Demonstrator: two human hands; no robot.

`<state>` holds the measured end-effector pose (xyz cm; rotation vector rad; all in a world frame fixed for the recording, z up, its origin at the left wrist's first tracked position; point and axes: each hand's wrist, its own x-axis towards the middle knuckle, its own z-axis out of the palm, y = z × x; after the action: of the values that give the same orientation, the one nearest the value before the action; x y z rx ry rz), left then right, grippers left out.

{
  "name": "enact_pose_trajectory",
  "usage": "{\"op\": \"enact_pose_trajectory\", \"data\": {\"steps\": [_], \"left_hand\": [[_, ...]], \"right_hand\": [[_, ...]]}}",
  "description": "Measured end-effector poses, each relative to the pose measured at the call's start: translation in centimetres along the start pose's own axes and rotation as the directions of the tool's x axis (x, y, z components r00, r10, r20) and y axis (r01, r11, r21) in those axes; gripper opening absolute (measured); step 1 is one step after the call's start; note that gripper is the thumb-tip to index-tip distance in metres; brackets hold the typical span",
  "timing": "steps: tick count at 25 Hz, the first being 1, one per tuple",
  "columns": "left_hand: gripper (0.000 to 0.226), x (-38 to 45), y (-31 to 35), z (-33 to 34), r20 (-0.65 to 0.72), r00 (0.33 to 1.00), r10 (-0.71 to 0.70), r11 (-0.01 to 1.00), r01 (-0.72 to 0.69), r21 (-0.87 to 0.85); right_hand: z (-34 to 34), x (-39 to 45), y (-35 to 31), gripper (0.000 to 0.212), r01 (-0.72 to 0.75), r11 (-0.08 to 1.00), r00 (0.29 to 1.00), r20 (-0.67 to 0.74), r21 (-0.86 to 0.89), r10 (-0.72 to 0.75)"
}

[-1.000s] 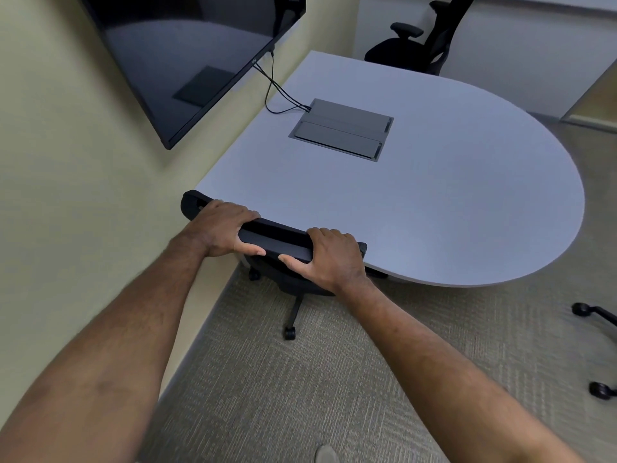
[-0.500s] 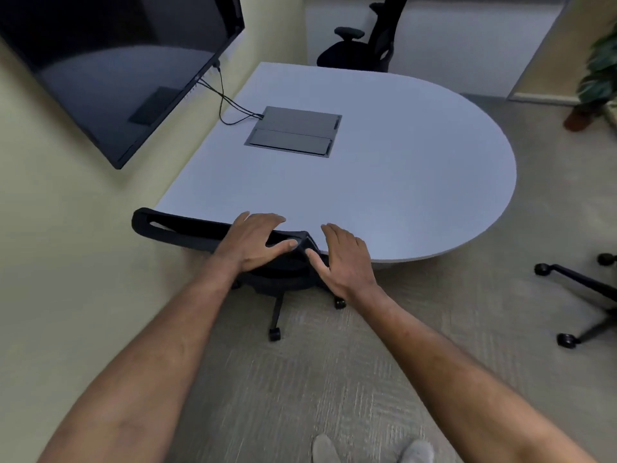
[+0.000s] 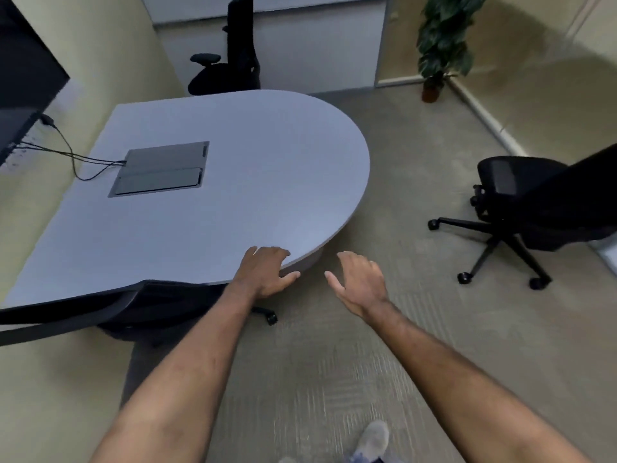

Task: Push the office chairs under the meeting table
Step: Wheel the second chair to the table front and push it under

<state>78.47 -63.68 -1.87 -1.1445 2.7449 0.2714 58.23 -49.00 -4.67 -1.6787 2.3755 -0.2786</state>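
Small meeting room, pale yellow walls, grey-beige carpet (image 3: pixel 384 168). Meeting table (image 3: pixel 267 182): pale grey top, straight edge against the left wall, far end rounded, bare apart from a dark rectangular cable hatch (image 3: pixel 162 169) set flush in it; two black cables (image 3: pixel 71 155) run from the hatch to a wall-mounted dark screen (image 3: pixel 23 95) at the left edge of view. Office chairs, three, all black. Near chair (image 3: pixel 110 312): at the table's near edge, backrest top in line with the rim, seat hidden below the tabletop, one castor showing on the carpet just right of it. Far chair (image 3: pixel 230 66): behind the table's far side, backrest upright, one armrest visible, its seat hard to make out. Right chair (image 3: pixel 521 208): well apart from the table, standing on open carpet with its star base and castors fully exposed, mesh seat facing the table. Left hand (image 3: pixel 267 274): palm down over the table's near rim, fingers loosely spread, gripping nothing; whether it touches the rim cannot be told. Right hand (image 3: pixel 359 282): in the air over the carpet just beside the table's curve, fingers apart and relaxed, holding nothing. Both forearms bare. Potted plant (image 3: pixel 440 45): in the far right corner, trailing dark leaves, terracotta pot. Pale shoe (image 3: pixel 372 441): at the bottom edge, on the carpet.
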Motion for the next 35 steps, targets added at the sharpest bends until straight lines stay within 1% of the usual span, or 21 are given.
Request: {"op": "enact_pose_trajectory", "data": {"steps": [3, 9, 13, 18, 24, 27, 30, 33, 35], "left_hand": [[0.055, 5.2, 8.3, 0.7, 0.028, 0.993, 0.112, 0.993, -0.113, 0.029], [0.067, 14.1, 23.3, 1.5, 0.048, 0.944, 0.328, 0.938, -0.331, 0.105], [0.069, 19.7, 31.9, 1.4, 0.062, 0.901, 0.430, 0.893, -0.435, 0.115], [0.071, 27.2, 41.7, 0.9, 0.041, 0.845, 0.534, 0.842, -0.535, 0.069], [0.074, 39.2, 53.3, -1.7, 0.039, 0.787, 0.615, 0.787, -0.617, 0.032], [0.073, 44.7, 59.0, -3.7, -0.025, 0.750, 0.661, 0.750, -0.661, 0.009], [0.075, 49.1, 64.5, -5.9, -0.052, 0.743, 0.667, 0.741, -0.669, -0.061], [0.071, 52.1, 69.4, -7.5, -0.047, 0.730, 0.682, 0.724, -0.683, -0.099], [0.065, 53.9, 72.9, -8.2, -0.091, 0.702, 0.706, 0.693, -0.712, -0.114]], "right_hand": [[-1.9, -1.1, 8.1, 0.063, -0.103, 0.995, 0.994, -0.026, -0.006, 0.103], [-5.0, -3.5, 21.4, 0.061, -0.320, 0.947, 0.945, -0.073, -0.010, 0.318], [-6.8, -4.5, 29.2, 0.064, -0.472, 0.880, 0.874, -0.099, 0.057, 0.475], [-9.2, -4.2, 38.7, 0.061, -0.603, 0.793, 0.778, -0.160, 0.085, 0.608], [-14.6, -1.0, 50.8, 0.061, -0.726, 0.683, 0.658, -0.209, 0.082, 0.724], [-18.0, 0.8, 57.0, 0.058, -0.769, 0.632, 0.594, -0.255, 0.098, 0.763], [-21.2, 2.3, 62.9, 0.059, -0.807, 0.574, 0.523, -0.284, 0.139, 0.804], [-24.2, 3.4, 67.7, 0.059, -0.818, 0.553, 0.486, -0.325, 0.158, 0.812], [-26.1, 4.1, 71.2, 0.058, -0.811, 0.557, 0.476, -0.355, 0.175, 0.804]]}}
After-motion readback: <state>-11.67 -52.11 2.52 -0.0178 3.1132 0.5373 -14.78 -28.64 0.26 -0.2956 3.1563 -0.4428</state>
